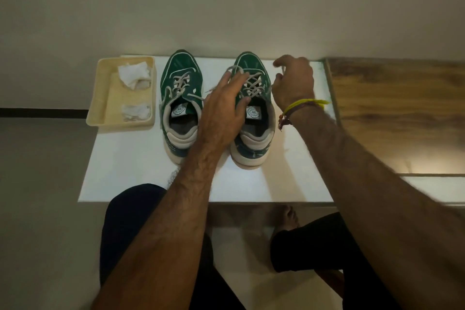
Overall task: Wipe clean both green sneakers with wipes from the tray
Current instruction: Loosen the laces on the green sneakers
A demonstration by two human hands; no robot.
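Note:
Two green sneakers with pale laces stand side by side on a white table [130,173], toes pointing away from me. My left hand [224,106] lies over the left side and tongue of the right sneaker [254,138], fingers spread across its laces. My right hand [294,80] is beside that sneaker's right edge and pinches a lace end between thumb and fingers. The left sneaker [180,93] is untouched. A cream tray [100,106] at the table's left holds two crumpled white wipes, the far wipe [133,74] and the near wipe [136,111].
A wooden surface [397,113] adjoins the table on the right. My knees in dark trousers and a bare foot [286,219] are below the table's near edge. A pale wall stands behind the table.

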